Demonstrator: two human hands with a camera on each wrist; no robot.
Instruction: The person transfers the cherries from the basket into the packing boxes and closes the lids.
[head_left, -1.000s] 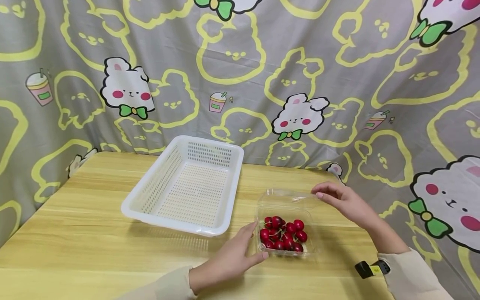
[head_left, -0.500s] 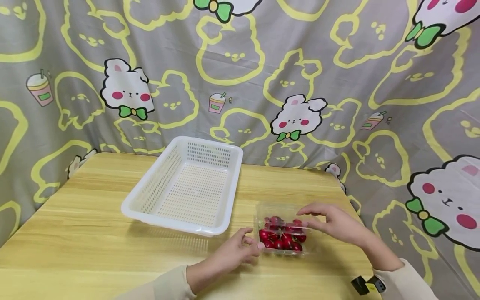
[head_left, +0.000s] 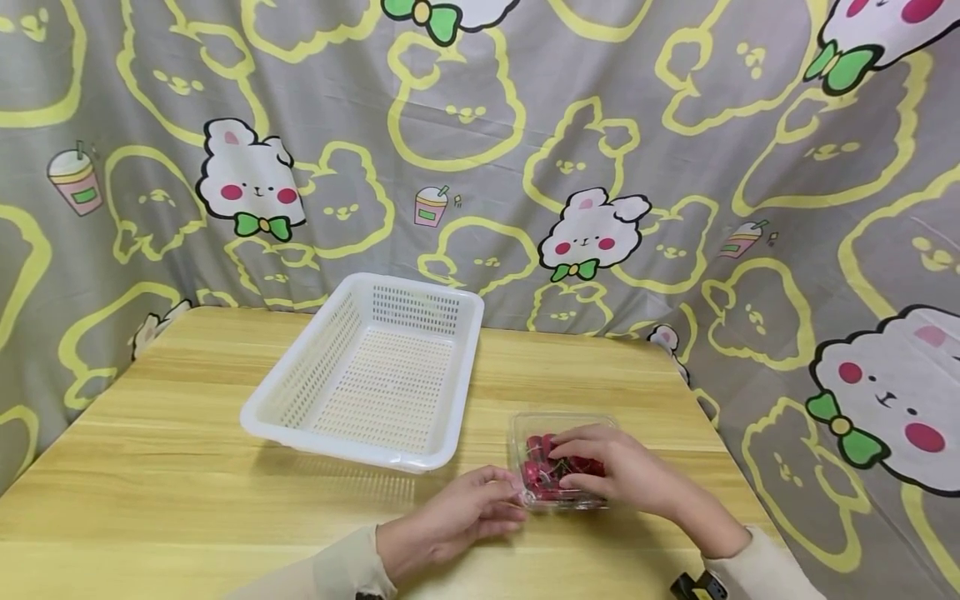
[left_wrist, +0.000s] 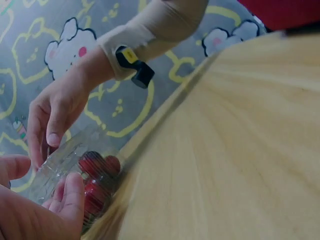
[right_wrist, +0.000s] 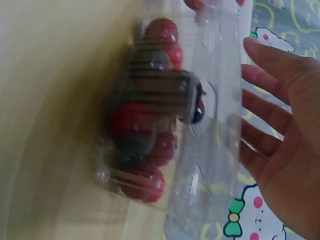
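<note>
A clear plastic clamshell box (head_left: 558,421) holding several red cherries (head_left: 542,467) sits on the table right of centre, its lid down over the fruit. My right hand (head_left: 626,467) rests on the lid from the right, fingers stretched out and spread. In the right wrist view that hand (right_wrist: 287,120) lies along the lid, and the cherries (right_wrist: 142,125) show through blurred plastic. At the box's front left corner is my left hand (head_left: 468,512), fingertips touching the corner. From the left wrist, its thumb and fingers (left_wrist: 72,197) show on either side of that corner.
A white perforated plastic basket (head_left: 446,446) stands left of the box with nothing in it. The wooden table (head_left: 187,500) ends at a patterned curtain (head_left: 480,125) behind and to the right. A dark device (head_left: 697,586) sits on the right wrist.
My right hand has come down and left from the raised lid's edge, and the lid has folded down over the cherries. My left hand stays by the front left corner, its fingers shifted slightly.
</note>
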